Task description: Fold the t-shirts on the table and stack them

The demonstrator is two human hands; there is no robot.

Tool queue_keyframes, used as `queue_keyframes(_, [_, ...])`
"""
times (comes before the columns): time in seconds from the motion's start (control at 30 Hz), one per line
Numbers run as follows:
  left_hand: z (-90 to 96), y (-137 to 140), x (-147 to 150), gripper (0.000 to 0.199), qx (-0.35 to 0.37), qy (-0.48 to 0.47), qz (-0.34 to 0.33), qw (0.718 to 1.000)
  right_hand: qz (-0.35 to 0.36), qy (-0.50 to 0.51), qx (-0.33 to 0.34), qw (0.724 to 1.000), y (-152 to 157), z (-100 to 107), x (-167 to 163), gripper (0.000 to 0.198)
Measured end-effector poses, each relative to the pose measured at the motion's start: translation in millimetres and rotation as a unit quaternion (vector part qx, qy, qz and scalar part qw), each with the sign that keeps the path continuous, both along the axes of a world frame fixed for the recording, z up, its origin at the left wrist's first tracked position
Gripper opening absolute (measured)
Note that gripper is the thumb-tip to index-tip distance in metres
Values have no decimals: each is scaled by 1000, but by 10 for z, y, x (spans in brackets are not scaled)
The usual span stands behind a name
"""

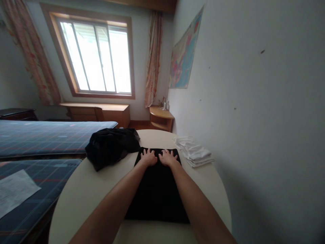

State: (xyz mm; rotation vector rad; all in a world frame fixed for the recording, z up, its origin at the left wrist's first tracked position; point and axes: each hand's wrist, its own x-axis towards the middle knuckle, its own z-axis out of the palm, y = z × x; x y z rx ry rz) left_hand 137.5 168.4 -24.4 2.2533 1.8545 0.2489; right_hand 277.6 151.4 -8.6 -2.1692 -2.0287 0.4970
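Observation:
A black piece of cloth [157,193], folded into a flat rectangle, lies on the round cream table [73,196] in front of me. My left hand [148,157] rests on its far end with fingers spread. Beside it, my right hand [168,158] presses on the same far end, fingers also apart. Neither hand grips anything. To the left, a crumpled heap of black cloth [109,145] sits on the table. A stack of folded white cloth [193,151] lies at the right, near the wall.
Two mattresses with blue plaid covers [50,135] stand left of the table, and a sheet of paper [17,189] lies on the nearer one. The white wall [254,135] runs close along the right. A corner shelf [162,113] and a low wooden desk [111,110] are beyond.

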Motion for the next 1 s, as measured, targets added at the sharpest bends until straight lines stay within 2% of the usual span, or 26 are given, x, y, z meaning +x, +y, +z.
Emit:
queue_keyframes(0.13, [-95,-84,54,56,68,-23,32,997,-34,-5,65,997,-88,-74,-106,63])
queue_keyframes(0.23, [-154,-104,-70,56,85,-33,31,995,-33,-9,105,994,-167,-158,-27,63])
queue_keyframes(0.33, [-183,-85,-253,56,86,-36,46,995,-43,-12,118,992,-197,-192,122,65])
queue_keyframes(0.57, [-256,-123,-555,60,79,-25,85,993,-69,-9,98,993,-191,-209,256,66])
queue_keyframes(0.87, [-246,-143,-544,59,96,1,86,992,-60,-40,77,994,-206,-140,266,70])
queue_keyframes(1.0, [-157,-80,-525,61,121,53,34,991,-43,-43,79,995,-162,-155,315,71])
